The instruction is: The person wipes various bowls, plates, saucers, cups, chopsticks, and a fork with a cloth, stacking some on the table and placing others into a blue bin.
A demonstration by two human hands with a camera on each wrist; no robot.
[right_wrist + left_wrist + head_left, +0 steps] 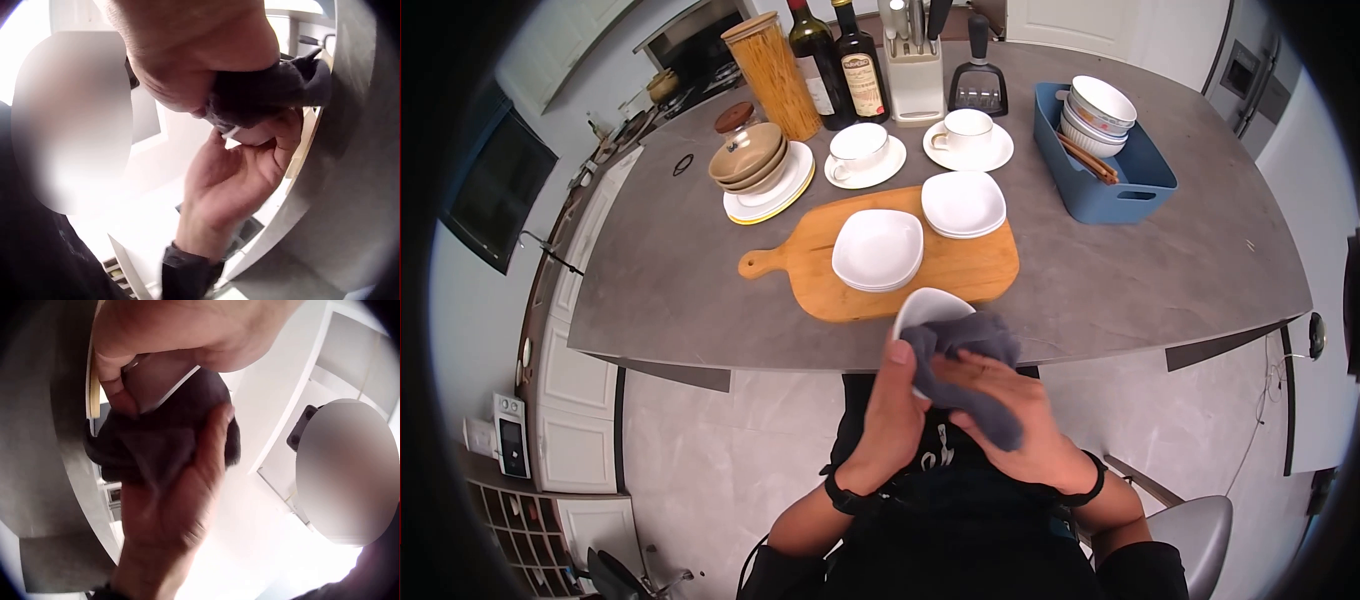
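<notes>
Just off the table's near edge, my left hand (888, 412) grips a small white bowl (932, 302), which is tilted. My right hand (1022, 418) holds a dark grey cloth (990, 336) against the bowl and covers much of it. In the left wrist view, the cloth (169, 434) lies bunched in the right hand (172, 515), with the thumb along it. The right wrist view has the left hand's fingers (284, 134) curled at the bowl beneath the cloth. Nearest to both hands is a wooden board (820, 250) bearing two stacks of white square bowls (878, 248) (963, 203).
Behind the board stand two white cups (860, 145) (968, 130) on saucers. Brown bowls (747, 155) on plates are at left. A blue basket (1105, 200) with bowls and wooden sticks stands at right. Bottles (862, 75), a pasta jar (772, 80) and a utensil holder (913, 85) line the back.
</notes>
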